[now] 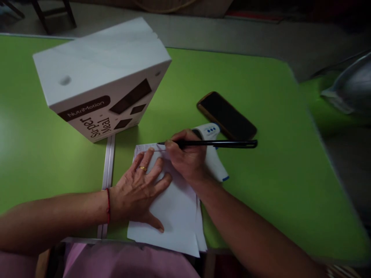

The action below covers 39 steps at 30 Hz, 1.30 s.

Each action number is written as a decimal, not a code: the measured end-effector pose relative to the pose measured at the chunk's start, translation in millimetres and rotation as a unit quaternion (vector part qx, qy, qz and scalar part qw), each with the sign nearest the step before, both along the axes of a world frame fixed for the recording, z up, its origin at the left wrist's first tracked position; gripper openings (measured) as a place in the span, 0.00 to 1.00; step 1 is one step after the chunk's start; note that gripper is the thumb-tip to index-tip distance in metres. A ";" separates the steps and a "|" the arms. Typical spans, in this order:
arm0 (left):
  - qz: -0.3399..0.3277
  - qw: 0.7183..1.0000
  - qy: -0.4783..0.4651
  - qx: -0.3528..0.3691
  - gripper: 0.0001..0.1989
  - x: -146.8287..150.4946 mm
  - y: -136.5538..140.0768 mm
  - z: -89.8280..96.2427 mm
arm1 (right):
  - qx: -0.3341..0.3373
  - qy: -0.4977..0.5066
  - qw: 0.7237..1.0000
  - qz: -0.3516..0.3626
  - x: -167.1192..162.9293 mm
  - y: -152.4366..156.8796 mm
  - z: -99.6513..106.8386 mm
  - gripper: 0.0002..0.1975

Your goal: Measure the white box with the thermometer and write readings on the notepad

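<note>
Several sheets of white paper (176,212) lie stacked near the table's front edge, with small handwriting along the top strip. My left hand (143,183) rests flat on the top sheet with its fingers spread. In my right hand (188,156) is a black pen (228,143), its tip at the written strip near the paper's top edge. The pen's back end points to the right. Partly hidden behind my right hand lies a white and blue handheld device (213,131), which looks like an infrared thermometer.
A tall white box (101,65) printed "NutriMotion" stands at the back left. A dark smartphone (227,116) in a brown case lies right of the device. A metal seam (108,162) crosses the green table (275,185). A stool (55,13) stands beyond it.
</note>
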<state>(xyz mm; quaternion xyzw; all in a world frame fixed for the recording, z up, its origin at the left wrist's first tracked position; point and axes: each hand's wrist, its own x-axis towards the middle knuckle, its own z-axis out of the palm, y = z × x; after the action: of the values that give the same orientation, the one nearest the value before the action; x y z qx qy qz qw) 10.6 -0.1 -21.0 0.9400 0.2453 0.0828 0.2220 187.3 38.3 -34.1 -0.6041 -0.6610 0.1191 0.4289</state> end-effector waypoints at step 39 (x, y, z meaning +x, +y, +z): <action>0.044 0.994 0.087 -0.055 0.64 -24.5 4.0 10.0 | -0.067 -0.413 0.904 0.088 23.6 -35.8 33.3 0.16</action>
<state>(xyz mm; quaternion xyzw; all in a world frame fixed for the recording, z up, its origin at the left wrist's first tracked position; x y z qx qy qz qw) -13.9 3.9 -10.9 0.9185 0.3087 -0.0034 0.2471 210.9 2.5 -0.8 -0.5656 -0.8200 -0.0601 0.0639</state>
